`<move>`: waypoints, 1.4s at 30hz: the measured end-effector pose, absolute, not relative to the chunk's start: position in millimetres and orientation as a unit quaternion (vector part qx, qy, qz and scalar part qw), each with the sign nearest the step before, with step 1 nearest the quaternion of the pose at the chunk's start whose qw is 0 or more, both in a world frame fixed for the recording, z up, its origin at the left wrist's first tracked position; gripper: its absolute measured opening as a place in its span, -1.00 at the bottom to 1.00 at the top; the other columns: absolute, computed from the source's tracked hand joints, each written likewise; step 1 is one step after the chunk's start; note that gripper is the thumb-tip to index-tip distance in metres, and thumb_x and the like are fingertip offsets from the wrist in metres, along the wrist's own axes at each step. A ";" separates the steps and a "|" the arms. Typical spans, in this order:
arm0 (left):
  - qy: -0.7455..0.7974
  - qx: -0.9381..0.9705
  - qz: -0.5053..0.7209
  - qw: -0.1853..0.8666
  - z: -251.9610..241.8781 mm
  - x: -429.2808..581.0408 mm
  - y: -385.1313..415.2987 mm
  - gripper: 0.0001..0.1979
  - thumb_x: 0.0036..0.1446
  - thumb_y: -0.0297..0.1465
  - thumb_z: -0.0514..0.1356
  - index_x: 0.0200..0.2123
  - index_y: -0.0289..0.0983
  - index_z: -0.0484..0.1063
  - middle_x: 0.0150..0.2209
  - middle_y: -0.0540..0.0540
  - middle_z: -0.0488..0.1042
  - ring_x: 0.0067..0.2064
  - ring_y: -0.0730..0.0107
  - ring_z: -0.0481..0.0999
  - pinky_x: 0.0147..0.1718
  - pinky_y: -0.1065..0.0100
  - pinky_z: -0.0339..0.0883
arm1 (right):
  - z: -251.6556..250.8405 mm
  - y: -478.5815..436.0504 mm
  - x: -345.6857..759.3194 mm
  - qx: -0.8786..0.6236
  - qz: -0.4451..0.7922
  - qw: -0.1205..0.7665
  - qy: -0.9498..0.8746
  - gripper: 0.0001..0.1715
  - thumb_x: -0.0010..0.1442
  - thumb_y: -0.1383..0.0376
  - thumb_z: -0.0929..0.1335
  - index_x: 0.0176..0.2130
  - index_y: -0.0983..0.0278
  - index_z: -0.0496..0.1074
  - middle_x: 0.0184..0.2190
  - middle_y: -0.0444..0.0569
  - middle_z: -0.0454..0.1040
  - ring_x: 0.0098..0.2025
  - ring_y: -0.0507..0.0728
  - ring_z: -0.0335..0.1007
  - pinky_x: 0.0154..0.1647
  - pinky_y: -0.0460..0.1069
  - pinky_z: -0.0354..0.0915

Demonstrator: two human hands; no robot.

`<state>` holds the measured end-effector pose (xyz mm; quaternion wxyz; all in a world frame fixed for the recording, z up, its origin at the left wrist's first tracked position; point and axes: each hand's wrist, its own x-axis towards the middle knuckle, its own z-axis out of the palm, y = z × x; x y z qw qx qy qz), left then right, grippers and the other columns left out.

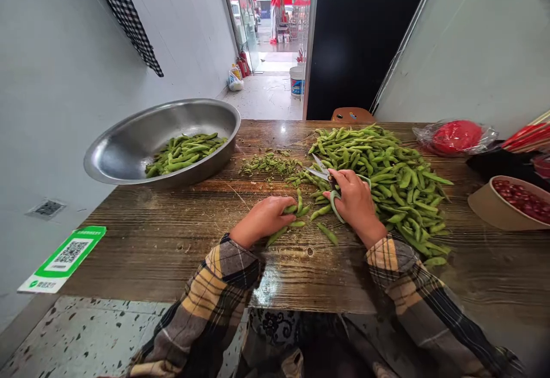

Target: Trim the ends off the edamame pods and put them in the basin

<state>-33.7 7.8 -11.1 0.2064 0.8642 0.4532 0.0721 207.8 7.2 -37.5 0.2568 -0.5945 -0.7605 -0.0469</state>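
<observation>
Edamame pods (299, 200) and scissors (318, 173) mid-frame
Left hand (267, 217) pinches pods between fingers; right hand (356, 201) grips scissors, blades apart.

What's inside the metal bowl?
A heap of green pods lies inside the metal bowl. They cover the surface beneath them, so anything under the heap cannot be seen.

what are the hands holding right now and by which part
The right hand holds scissors by the green handles. The left hand holds a few green pods; they stick out past its fingers, which hide the gripped part.
</observation>
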 end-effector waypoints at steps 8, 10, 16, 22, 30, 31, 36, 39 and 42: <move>0.479 0.856 0.136 0.141 -16.6 -26.4 4.8 -0.57 0.20 -0.43 0.08 0.14 -0.15 0.36 -0.05 -0.13 0.49 -0.07 0.27 0.48 -0.08 0.32 0.30 | -36.7 4.5 201.4 -0.576 -0.076 0.315 -0.751 -0.42 0.21 0.23 0.33 0.19 0.28 0.27 0.01 0.15 0.40 -0.01 0.30 0.32 -0.11 0.12 0.20; 0.484 0.860 0.105 0.125 -18.4 -23.8 3.5 -0.55 0.20 -0.46 0.07 0.15 -0.10 0.37 -0.08 -0.14 0.49 -0.10 0.26 0.50 -0.12 0.32 0.32 | -34.0 0.9 196.6 -0.549 -0.072 0.329 -0.765 -0.43 0.21 0.23 0.33 0.19 0.28 0.27 0.02 0.14 0.40 0.00 0.28 0.32 -0.07 0.12 0.21; 0.495 0.857 0.091 0.107 -20.0 -21.6 1.2 -0.71 0.19 -0.43 0.09 -0.04 -0.16 0.48 -0.14 -0.15 0.46 -0.13 0.24 0.48 -0.18 0.31 0.30 | -30.9 0.2 194.1 -0.520 -0.064 0.352 -0.776 -0.43 0.20 0.25 0.35 0.18 0.27 0.29 -0.02 0.13 0.43 0.01 0.29 0.33 -0.05 0.15 0.23; 0.514 0.805 0.232 0.185 -22.7 -22.7 6.9 -0.91 0.13 -0.39 0.17 -0.39 -0.27 0.45 -0.27 -0.10 0.41 -0.21 0.32 0.40 -0.22 0.34 0.25 | -30.7 5.2 205.0 -0.529 -0.080 0.392 -0.749 -0.44 0.21 0.22 0.33 0.18 0.27 0.29 -0.02 0.15 0.42 0.01 0.31 0.34 -0.04 0.17 0.27; 0.435 0.582 0.389 0.567 -16.8 -21.1 9.1 -0.72 0.07 -0.21 0.23 -0.37 -0.28 0.27 -0.43 0.04 0.42 -0.61 0.63 0.12 -0.60 0.48 0.03 | -17.8 -0.7 199.4 -0.502 -0.058 0.433 -0.746 -0.45 0.23 0.20 0.34 0.18 0.26 0.28 -0.03 0.13 0.42 0.00 0.28 0.36 0.01 0.16 0.30; 0.428 0.568 0.394 0.582 -15.6 -20.2 8.5 -0.71 0.05 -0.21 0.26 -0.35 -0.27 0.27 -0.43 0.05 0.41 -0.62 0.65 0.12 -0.62 0.49 0.01 | -17.0 -2.1 197.5 -0.495 -0.047 0.435 -0.751 -0.45 0.23 0.20 0.34 0.18 0.25 0.28 -0.03 0.13 0.42 0.00 0.27 0.37 0.01 0.16 0.31; 0.418 0.573 0.390 0.588 -13.2 -16.8 8.2 -0.69 0.04 -0.22 0.29 -0.23 -0.31 0.41 -0.50 0.10 0.29 -0.61 0.67 0.13 -0.64 0.51 0.02 | -19.3 -8.2 191.0 -0.461 0.014 0.453 -0.763 -0.44 0.22 0.19 0.35 0.18 0.21 0.28 -0.02 0.10 0.42 -0.02 0.24 0.40 -0.04 0.13 0.39; 0.410 0.580 0.381 0.592 -11.8 -16.0 7.4 -0.68 0.08 -0.20 0.26 -0.20 -0.32 0.45 -0.49 0.07 0.32 -0.58 0.65 0.19 -0.61 0.51 0.06 | -20.4 -11.2 190.2 -0.457 0.044 0.454 -0.764 -0.44 0.20 0.20 0.37 0.17 0.19 0.30 -0.03 0.07 0.42 -0.12 0.21 0.44 -0.15 0.09 0.43; 0.409 0.574 0.380 0.599 -9.3 -15.8 5.1 -0.67 0.08 -0.20 0.25 -0.18 -0.32 0.45 -0.50 0.05 0.35 -0.55 0.62 0.24 -0.58 0.51 0.11 | -18.1 -13.5 190.2 -0.458 0.068 0.442 -0.768 -0.46 0.19 0.20 0.38 0.15 0.17 0.32 -0.04 0.06 0.43 -0.17 0.20 0.45 -0.14 0.10 0.43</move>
